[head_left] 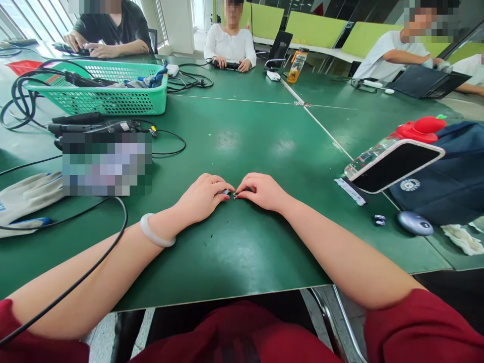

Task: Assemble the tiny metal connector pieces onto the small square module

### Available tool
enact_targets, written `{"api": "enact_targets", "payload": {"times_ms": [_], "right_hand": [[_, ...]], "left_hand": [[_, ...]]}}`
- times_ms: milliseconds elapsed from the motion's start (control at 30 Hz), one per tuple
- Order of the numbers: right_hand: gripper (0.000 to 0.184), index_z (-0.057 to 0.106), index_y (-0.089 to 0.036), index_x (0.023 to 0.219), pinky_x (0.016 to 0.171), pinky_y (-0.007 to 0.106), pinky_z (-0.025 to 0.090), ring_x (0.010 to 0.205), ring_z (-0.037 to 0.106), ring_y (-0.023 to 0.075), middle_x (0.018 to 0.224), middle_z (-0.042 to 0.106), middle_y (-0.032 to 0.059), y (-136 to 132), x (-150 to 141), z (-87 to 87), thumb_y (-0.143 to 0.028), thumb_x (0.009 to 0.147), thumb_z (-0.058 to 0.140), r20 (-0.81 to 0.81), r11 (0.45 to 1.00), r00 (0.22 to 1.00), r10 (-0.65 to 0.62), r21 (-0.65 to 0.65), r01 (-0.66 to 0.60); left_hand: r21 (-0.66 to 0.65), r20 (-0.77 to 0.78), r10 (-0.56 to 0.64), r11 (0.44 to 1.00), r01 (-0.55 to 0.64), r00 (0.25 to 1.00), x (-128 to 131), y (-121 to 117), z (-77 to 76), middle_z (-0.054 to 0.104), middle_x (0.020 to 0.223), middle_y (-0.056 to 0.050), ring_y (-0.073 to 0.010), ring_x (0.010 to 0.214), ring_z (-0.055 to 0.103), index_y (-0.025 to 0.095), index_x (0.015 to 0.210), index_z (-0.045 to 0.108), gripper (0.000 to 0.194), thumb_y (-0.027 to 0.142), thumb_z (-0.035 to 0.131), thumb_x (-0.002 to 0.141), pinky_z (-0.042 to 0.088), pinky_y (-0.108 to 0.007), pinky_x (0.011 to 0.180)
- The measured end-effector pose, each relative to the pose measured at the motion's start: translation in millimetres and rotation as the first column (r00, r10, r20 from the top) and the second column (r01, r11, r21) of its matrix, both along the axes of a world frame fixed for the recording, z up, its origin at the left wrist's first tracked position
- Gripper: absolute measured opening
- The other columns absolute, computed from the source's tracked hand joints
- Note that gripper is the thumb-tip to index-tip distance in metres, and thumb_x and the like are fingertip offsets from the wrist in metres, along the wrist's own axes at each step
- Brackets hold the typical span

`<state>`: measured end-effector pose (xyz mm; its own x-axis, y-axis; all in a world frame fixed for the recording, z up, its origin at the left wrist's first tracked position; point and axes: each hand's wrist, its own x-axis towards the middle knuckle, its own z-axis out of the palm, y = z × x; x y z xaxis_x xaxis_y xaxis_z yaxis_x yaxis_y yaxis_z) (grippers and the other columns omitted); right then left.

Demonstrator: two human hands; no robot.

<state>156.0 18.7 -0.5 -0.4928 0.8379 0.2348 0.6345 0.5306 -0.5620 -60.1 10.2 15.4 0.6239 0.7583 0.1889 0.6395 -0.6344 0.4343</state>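
Observation:
Over the middle of the green table [242,257], my two hands meet with fingertips close together. My left hand [204,198] pinches a small grey piece [226,191] between thumb and fingers; its kind is too small to make out. My right hand [262,191] is closed in a pinch on a tiny dark piece [235,195], mostly covered by the fingertips. The two small pieces are nearly touching. Below the left hand, a tiny dark speck [211,236] lies on the table top.
Left stand a green basket [113,103] of tools, black cables and white gloves [30,196]. A black cable [94,262] crosses my left forearm. At right are a phone [397,166], a mouse [415,223] and a dark blue bag [454,171]. Several people sit across the table.

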Motion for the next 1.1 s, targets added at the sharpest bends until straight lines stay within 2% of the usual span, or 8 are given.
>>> {"api": "enact_targets", "payload": {"times_ms": [167,267,400,600,700,867,1100], "right_hand": [[0.006,0.069,-0.019,0.079,0.063,0.024,0.036,0.060,0.044,0.0087,0.072,0.056,-0.0015,-5,-2,3.6,-0.024,0.080,0.067,0.000,1.000,1.000,0.017,0.015,-0.017],[0.008,0.068,-0.019,0.079,0.062,0.024,0.036,0.059,0.044,0.0086,0.071,0.054,-0.0018,-8,-3,6.5,-0.027,0.079,0.068,-0.048,1.000,0.999,-0.009,0.018,0.010],[0.010,0.065,-0.019,0.078,0.060,0.023,0.036,0.060,0.045,0.0092,0.070,0.054,-0.0016,-12,-7,9.7,-0.027,0.083,0.063,-0.099,0.999,0.994,-0.049,0.006,0.050],[0.014,0.065,-0.018,0.082,0.063,0.024,0.037,0.061,0.046,0.0091,0.076,0.058,-0.0004,-16,-14,8.8,-0.025,0.087,0.055,-0.111,1.000,0.993,0.025,0.006,-0.024],[0.016,0.065,-0.019,0.082,0.063,0.024,0.037,0.064,0.048,0.0098,0.077,0.059,0.0003,-16,-15,9.1,-0.025,0.089,0.051,-0.125,1.000,0.992,0.030,0.006,-0.030],[0.020,0.061,-0.018,0.078,0.063,0.024,0.036,0.065,0.048,0.0109,0.074,0.057,0.0007,-16,-15,9.8,-0.026,0.091,0.048,-0.123,0.999,0.992,0.006,0.053,0.000],[0.027,0.059,-0.019,0.077,0.069,0.025,0.039,0.073,0.052,0.0130,0.077,0.058,0.0022,-17,-15,9.5,-0.031,0.094,0.042,-0.084,0.996,0.996,0.008,0.095,0.000]], "left_hand": [[-0.176,0.091,-0.003,0.984,0.019,0.996,2,-1,3.1,0.070,0.103,-0.002,-0.0211,0.097,0.061,0.028,0.112,0.066,0.031,0.030,0.046,0.089,0.047,-0.035,0.090],[-0.290,0.212,0.068,0.957,-0.004,0.975,2,0,2.2,0.072,0.104,-0.001,-0.0183,0.091,0.064,0.026,0.114,0.064,0.032,0.033,0.044,0.090,0.049,-0.032,0.085],[-0.372,0.293,0.172,0.927,-0.054,0.940,1,2,-1.7,0.074,0.089,-0.001,-0.0156,0.081,0.066,0.022,0.116,0.059,0.031,0.032,0.044,0.090,0.050,-0.031,0.082],[-0.364,0.282,0.190,0.928,-0.078,0.940,3,1,-0.5,0.072,0.075,0.001,-0.0140,0.067,0.065,0.022,0.112,0.062,0.029,0.031,0.048,0.088,0.051,-0.028,0.073],[-0.348,0.278,0.175,0.935,-0.071,0.945,3,0,1.3,0.073,0.075,0.002,-0.0148,0.072,0.066,0.023,0.113,0.062,0.031,0.027,0.050,0.085,0.051,-0.028,0.075],[-0.332,0.292,0.172,0.941,-0.069,0.941,2,0,1.3,0.074,0.079,0.001,-0.0167,0.081,0.067,0.023,0.115,0.063,0.033,0.031,0.055,0.083,0.050,-0.028,0.080],[-0.195,0.214,0.132,0.977,-0.090,0.968,4,-3,2.2,0.071,0.074,0.003,-0.0132,0.060,0.057,0.024,0.123,0.060,0.042,0.043,0.053,0.086,0.047,-0.026,0.067]]}}
